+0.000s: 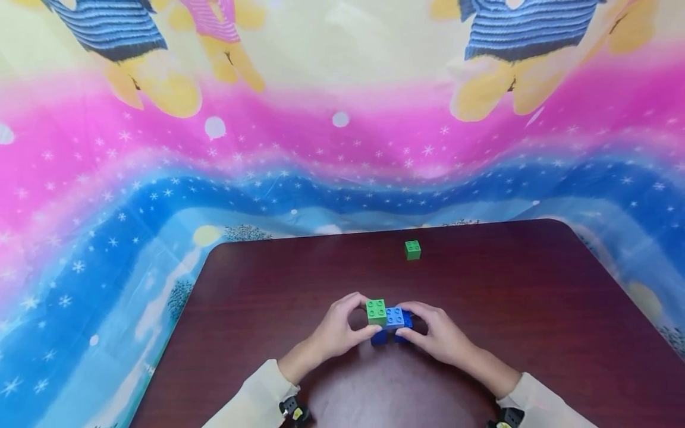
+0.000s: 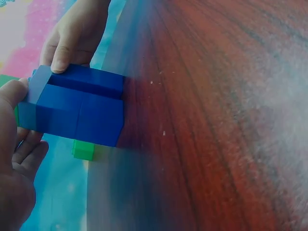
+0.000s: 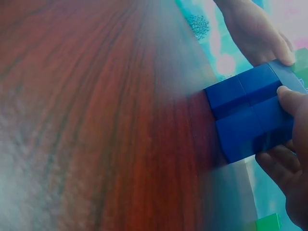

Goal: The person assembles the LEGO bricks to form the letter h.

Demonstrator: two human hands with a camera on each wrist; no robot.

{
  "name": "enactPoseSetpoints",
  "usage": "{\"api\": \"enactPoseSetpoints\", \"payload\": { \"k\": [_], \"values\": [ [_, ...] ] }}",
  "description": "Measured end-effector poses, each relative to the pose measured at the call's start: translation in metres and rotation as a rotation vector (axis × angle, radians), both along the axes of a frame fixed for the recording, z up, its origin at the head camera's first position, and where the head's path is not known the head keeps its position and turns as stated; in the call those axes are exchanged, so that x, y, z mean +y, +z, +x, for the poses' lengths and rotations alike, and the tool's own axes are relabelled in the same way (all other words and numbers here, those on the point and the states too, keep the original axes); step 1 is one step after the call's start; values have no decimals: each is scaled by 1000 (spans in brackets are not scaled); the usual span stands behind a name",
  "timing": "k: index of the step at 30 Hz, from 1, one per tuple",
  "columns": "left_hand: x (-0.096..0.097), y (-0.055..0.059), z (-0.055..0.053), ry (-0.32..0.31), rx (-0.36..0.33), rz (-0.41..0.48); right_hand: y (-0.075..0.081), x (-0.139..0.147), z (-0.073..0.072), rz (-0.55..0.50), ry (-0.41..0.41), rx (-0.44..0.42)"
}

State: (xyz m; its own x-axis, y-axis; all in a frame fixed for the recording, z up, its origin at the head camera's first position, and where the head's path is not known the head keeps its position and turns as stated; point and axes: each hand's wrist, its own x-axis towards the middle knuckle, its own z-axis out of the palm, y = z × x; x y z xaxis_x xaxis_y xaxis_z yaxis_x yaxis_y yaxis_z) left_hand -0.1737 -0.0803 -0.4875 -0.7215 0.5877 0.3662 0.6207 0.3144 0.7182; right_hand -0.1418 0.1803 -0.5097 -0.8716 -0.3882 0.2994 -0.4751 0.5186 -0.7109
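Several blue toy building bricks are joined into one piece just above or on the table, both hands around it. A green brick with studs on top sits at its left end. Thumb and fingers of my left hand pinch that green brick from the left. My right hand grips the blue bricks at the right end, thumb in front. In the left wrist view the blue piece shows two parallel stacks with a narrow slot between. The right wrist view shows my right thumb pressing the same stacks.
A loose green brick stands near the back edge of the dark reddish-brown table. Behind the table hangs a colourful printed cloth, which also runs down along both sides.
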Motion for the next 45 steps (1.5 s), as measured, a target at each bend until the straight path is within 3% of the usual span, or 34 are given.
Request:
{"api": "enactPoseSetpoints", "payload": {
  "k": [6,13,24,33,41,45],
  "values": [
    [2,-3,-1,10,10,39,2,2,-5,-26,36,-52],
    [6,-7,0,28,18,62,8,16,-12,-118,82,-238],
    [6,-14,3,47,10,64,4,49,-40,-321,-102,-270],
    [7,-17,6,55,-5,77,-12,68,-71,-373,-232,-243],
    [5,-16,4,61,-24,85,-17,70,-100,-294,-368,-212],
    [5,-17,4,62,-47,81,-19,69,-112,-238,-395,-241]
  ]
}}
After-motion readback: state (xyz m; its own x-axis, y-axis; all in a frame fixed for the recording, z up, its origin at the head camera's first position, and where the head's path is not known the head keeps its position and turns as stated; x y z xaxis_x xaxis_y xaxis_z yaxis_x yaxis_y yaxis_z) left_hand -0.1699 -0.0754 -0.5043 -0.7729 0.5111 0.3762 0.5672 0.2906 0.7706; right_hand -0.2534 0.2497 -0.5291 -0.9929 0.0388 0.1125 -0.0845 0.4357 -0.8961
